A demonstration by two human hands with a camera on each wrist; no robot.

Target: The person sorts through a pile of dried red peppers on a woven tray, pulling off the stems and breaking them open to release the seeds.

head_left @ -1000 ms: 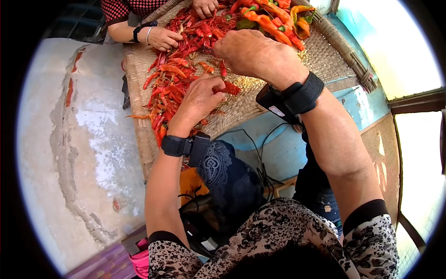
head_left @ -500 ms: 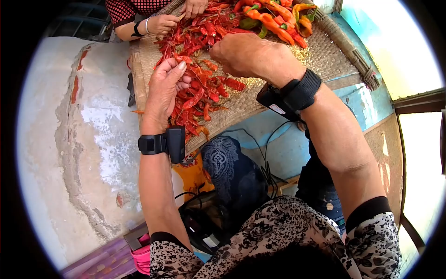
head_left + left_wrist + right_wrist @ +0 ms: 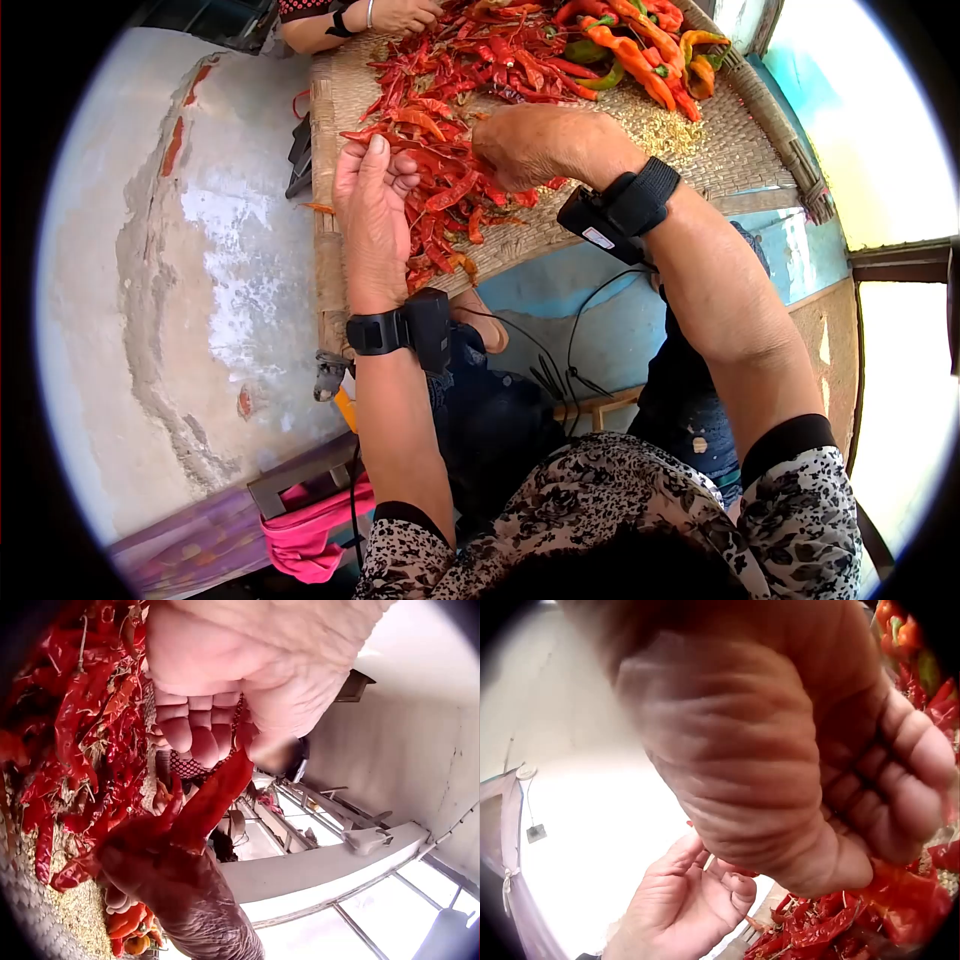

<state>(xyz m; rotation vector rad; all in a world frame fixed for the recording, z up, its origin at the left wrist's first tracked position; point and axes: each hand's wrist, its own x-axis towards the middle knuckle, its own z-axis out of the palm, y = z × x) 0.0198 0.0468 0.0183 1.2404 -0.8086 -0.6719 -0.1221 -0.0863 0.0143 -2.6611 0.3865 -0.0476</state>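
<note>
My left hand (image 3: 375, 205) is over the left side of the chilli pile, pinching a dried red chilli (image 3: 217, 796) between thumb and fingers. The chilli slants down and overlaps my right hand (image 3: 199, 900) in the left wrist view. In the head view my right hand is bent down into the pile, back up, its fingertips hidden. The right wrist view shows its fingers curled, with the thumb tip against a glossy dried red chilli (image 3: 904, 900). Around both hands lie heaped dried red chillies (image 3: 450, 195) on a woven tray (image 3: 745, 135).
Fresh orange, red and green peppers (image 3: 645, 55) lie at the tray's far right, with loose pale seeds (image 3: 665, 130) before them. Another person's hand (image 3: 405, 15) reaches in from the far left. A plastered wall (image 3: 240, 250) stands left. Black cables (image 3: 570, 350) hang below the tray.
My left hand has moved from near my right hand to the left, and a chilli now shows in its pinch. My right hand sits nearer the tray's front. The head view has shifted.
</note>
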